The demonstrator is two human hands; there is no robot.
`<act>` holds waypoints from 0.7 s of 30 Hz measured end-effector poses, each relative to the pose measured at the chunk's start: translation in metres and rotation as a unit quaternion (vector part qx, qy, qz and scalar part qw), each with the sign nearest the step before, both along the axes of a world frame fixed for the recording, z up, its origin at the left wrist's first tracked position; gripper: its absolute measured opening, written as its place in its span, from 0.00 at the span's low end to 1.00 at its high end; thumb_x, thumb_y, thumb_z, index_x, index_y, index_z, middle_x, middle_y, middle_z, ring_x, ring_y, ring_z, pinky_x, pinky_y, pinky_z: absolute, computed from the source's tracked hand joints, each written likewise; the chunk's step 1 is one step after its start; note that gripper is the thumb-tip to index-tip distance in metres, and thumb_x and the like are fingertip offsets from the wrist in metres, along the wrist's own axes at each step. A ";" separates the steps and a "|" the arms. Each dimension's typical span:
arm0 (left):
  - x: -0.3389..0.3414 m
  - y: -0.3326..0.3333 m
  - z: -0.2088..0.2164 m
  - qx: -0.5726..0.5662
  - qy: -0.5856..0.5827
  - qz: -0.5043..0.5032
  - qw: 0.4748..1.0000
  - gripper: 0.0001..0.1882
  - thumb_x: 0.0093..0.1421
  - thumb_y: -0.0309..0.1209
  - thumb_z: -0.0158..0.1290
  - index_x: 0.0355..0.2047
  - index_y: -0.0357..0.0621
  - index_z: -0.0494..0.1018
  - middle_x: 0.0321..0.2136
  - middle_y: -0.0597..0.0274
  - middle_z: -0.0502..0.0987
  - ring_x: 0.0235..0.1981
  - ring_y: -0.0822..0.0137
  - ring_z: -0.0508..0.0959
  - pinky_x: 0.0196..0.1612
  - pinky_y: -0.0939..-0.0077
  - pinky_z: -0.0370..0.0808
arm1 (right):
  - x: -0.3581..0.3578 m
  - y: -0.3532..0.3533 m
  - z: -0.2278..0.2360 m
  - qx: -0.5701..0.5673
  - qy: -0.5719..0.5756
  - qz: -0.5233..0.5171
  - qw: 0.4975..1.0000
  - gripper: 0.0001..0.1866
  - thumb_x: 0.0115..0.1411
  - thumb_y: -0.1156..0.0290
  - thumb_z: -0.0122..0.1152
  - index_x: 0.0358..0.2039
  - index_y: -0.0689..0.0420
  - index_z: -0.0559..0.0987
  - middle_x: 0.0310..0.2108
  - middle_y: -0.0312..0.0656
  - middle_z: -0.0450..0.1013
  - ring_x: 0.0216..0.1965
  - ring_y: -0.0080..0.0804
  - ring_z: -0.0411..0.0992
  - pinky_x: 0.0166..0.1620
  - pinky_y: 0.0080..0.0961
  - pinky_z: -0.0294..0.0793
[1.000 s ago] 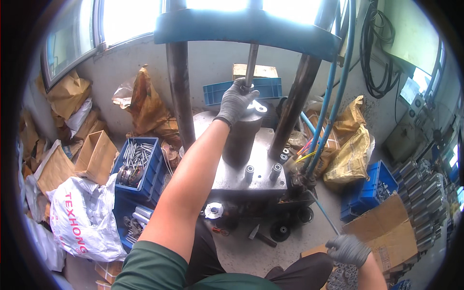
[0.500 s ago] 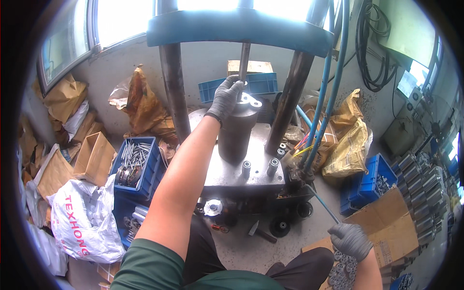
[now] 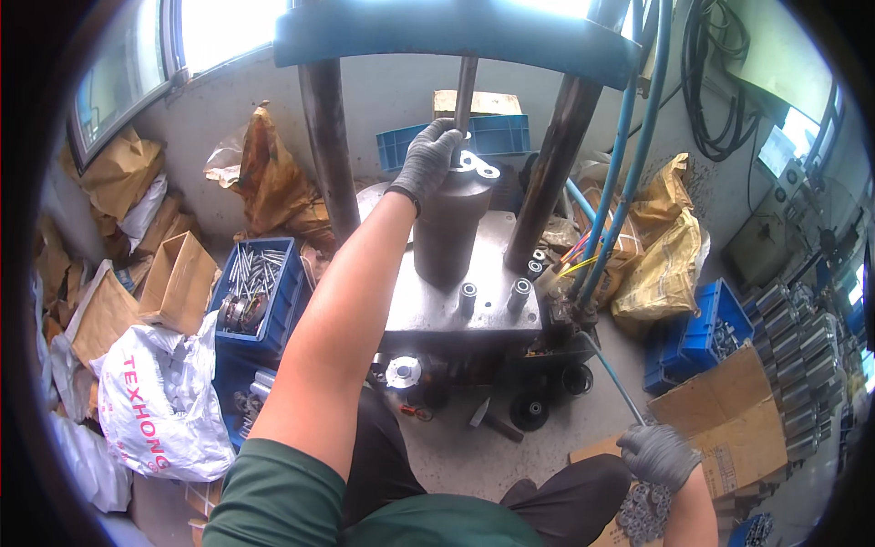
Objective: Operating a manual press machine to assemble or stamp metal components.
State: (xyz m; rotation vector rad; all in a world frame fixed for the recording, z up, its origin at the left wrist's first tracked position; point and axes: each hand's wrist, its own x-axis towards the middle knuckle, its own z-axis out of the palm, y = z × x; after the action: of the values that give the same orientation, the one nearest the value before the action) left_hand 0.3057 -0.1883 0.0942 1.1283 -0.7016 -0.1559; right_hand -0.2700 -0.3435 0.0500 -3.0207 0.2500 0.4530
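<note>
My left hand (image 3: 430, 157), in a grey glove, is closed at the lower end of an upright metal rod (image 3: 466, 87). The rod comes down from the blue crossbeam (image 3: 456, 46) of a press. Just below the hand, a small shiny link-shaped metal part (image 3: 486, 170) lies on top of a thick dark cylinder (image 3: 447, 242). That cylinder stands on the steel press table (image 3: 415, 314). At the lower right, my right hand (image 3: 660, 456), gloved too, is wrapped round the end of a thin lever (image 3: 612, 378) that slants up towards the press.
Two short bushings, one of them a small sleeve (image 3: 468, 294), stand on the press table. Below lie a hammer (image 3: 497, 423) and round flanged parts. Blue crates (image 3: 290, 305) with metal parts stand left, another (image 3: 702, 333) right. Blue hoses (image 3: 629, 137) run beside the right post.
The view has tilted slightly, so the press sits a little higher and farther right. Both hands keep their holds on the rod and the lever.
</note>
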 end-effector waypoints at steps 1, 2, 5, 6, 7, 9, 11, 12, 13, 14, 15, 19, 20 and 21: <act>0.002 0.000 -0.001 0.001 0.000 0.002 1.000 0.12 0.69 0.26 0.50 0.50 0.37 0.75 0.38 0.58 0.81 0.38 0.69 0.81 0.40 0.76 0.82 | 0.001 0.000 0.000 0.001 0.000 0.002 1.000 0.12 0.59 0.65 0.59 0.39 0.55 0.84 0.34 0.50 0.80 0.36 0.53 0.79 0.41 0.46 0.79; 0.004 0.000 -0.002 0.012 -0.007 0.003 1.000 0.13 0.69 0.26 0.50 0.51 0.36 0.75 0.38 0.58 0.81 0.38 0.69 0.82 0.40 0.76 0.82 | 0.002 0.002 0.001 0.009 -0.013 -0.018 1.000 0.11 0.59 0.66 0.59 0.39 0.55 0.84 0.34 0.50 0.80 0.37 0.52 0.79 0.42 0.46 0.79; 0.003 -0.001 -0.002 0.021 -0.007 0.002 1.000 0.13 0.68 0.26 0.49 0.51 0.36 0.75 0.39 0.57 0.80 0.38 0.69 0.82 0.41 0.76 0.82 | 0.005 0.007 0.011 0.041 -0.055 -0.063 0.996 0.11 0.59 0.66 0.59 0.39 0.55 0.84 0.35 0.50 0.80 0.38 0.52 0.80 0.43 0.45 0.79; 0.001 -0.001 -0.001 0.020 -0.001 0.001 1.000 0.13 0.68 0.26 0.49 0.51 0.36 0.74 0.39 0.57 0.80 0.38 0.68 0.82 0.41 0.75 0.82 | 0.006 0.007 0.013 0.066 -0.084 -0.089 0.990 0.12 0.59 0.65 0.59 0.40 0.55 0.84 0.36 0.50 0.80 0.39 0.52 0.80 0.43 0.45 0.79; 0.001 -0.001 -0.001 0.019 -0.001 0.000 1.000 0.13 0.68 0.26 0.49 0.51 0.36 0.74 0.39 0.57 0.80 0.38 0.68 0.82 0.41 0.75 0.82 | 0.005 0.006 0.011 0.065 -0.084 -0.090 0.990 0.12 0.59 0.65 0.59 0.40 0.55 0.84 0.36 0.50 0.80 0.39 0.52 0.80 0.43 0.45 0.79; 0.001 -0.003 -0.001 0.031 -0.004 0.010 0.999 0.13 0.68 0.25 0.49 0.50 0.35 0.74 0.39 0.56 0.80 0.38 0.68 0.82 0.41 0.75 0.83 | 0.004 0.003 0.006 -0.006 0.039 -0.028 0.999 0.13 0.59 0.66 0.60 0.42 0.56 0.84 0.38 0.50 0.81 0.40 0.51 0.80 0.45 0.44 0.79; 0.006 0.000 -0.004 0.027 -0.001 0.005 1.000 0.12 0.68 0.25 0.49 0.50 0.35 0.74 0.39 0.56 0.80 0.38 0.68 0.82 0.41 0.75 0.83 | 0.009 0.008 0.017 0.043 -0.022 -0.058 0.997 0.14 0.59 0.65 0.60 0.42 0.56 0.84 0.38 0.50 0.81 0.41 0.52 0.80 0.45 0.44 0.79; 0.009 0.001 -0.005 0.023 0.002 -0.003 1.000 0.12 0.68 0.24 0.49 0.50 0.35 0.74 0.39 0.56 0.80 0.38 0.67 0.82 0.41 0.74 0.83 | 0.012 0.009 0.021 0.093 -0.082 -0.090 0.988 0.14 0.59 0.65 0.59 0.43 0.56 0.85 0.39 0.50 0.81 0.41 0.52 0.80 0.46 0.43 0.79; 0.007 -0.001 -0.005 0.022 0.003 -0.004 1.000 0.12 0.68 0.24 0.49 0.50 0.35 0.74 0.39 0.56 0.80 0.38 0.67 0.82 0.41 0.74 0.83 | 0.010 0.009 0.021 0.092 -0.081 -0.091 0.988 0.14 0.59 0.65 0.59 0.43 0.56 0.85 0.39 0.50 0.81 0.41 0.52 0.80 0.46 0.43 0.79; 0.004 -0.003 -0.005 0.015 0.001 0.003 1.000 0.14 0.66 0.26 0.49 0.49 0.36 0.76 0.37 0.58 0.80 0.35 0.70 0.80 0.40 0.76 0.81 | 0.008 0.006 0.020 0.068 -0.057 -0.070 0.994 0.14 0.59 0.65 0.60 0.42 0.56 0.85 0.39 0.51 0.81 0.41 0.52 0.80 0.46 0.43 0.79; 0.001 -0.005 -0.004 0.008 -0.002 0.011 1.000 0.15 0.65 0.28 0.48 0.49 0.37 0.77 0.35 0.60 0.79 0.33 0.73 0.78 0.38 0.78 0.78 | 0.006 0.003 0.017 0.044 -0.032 -0.049 0.997 0.14 0.59 0.66 0.60 0.42 0.57 0.85 0.39 0.51 0.81 0.41 0.52 0.80 0.46 0.43 0.79; 0.003 -0.004 -0.005 0.010 0.002 0.012 1.000 0.15 0.65 0.28 0.48 0.48 0.37 0.77 0.34 0.60 0.79 0.32 0.73 0.78 0.37 0.78 0.79 | 0.007 0.004 0.015 0.060 -0.060 -0.057 0.995 0.14 0.58 0.66 0.61 0.42 0.57 0.85 0.38 0.51 0.81 0.41 0.53 0.80 0.46 0.44 0.79; 0.004 -0.002 -0.004 0.019 0.002 0.008 1.000 0.13 0.66 0.26 0.49 0.49 0.36 0.76 0.36 0.58 0.79 0.35 0.70 0.80 0.40 0.75 0.82 | 0.008 0.005 0.016 0.060 -0.060 -0.056 0.995 0.14 0.58 0.66 0.61 0.42 0.57 0.85 0.38 0.51 0.81 0.41 0.53 0.80 0.46 0.44 0.79; 0.005 -0.002 -0.004 0.029 0.003 0.004 1.000 0.12 0.68 0.24 0.49 0.49 0.34 0.74 0.38 0.56 0.79 0.38 0.66 0.82 0.42 0.72 0.84 | 0.009 0.005 0.017 0.057 -0.058 -0.056 0.995 0.14 0.58 0.66 0.61 0.42 0.57 0.85 0.38 0.51 0.81 0.41 0.53 0.80 0.46 0.44 0.80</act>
State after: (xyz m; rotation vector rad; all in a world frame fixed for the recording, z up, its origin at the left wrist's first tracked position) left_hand 0.3105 -0.1898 0.0901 1.1848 -0.6903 -0.1739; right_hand -0.2613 -0.3380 0.0668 -2.8899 0.3685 0.2726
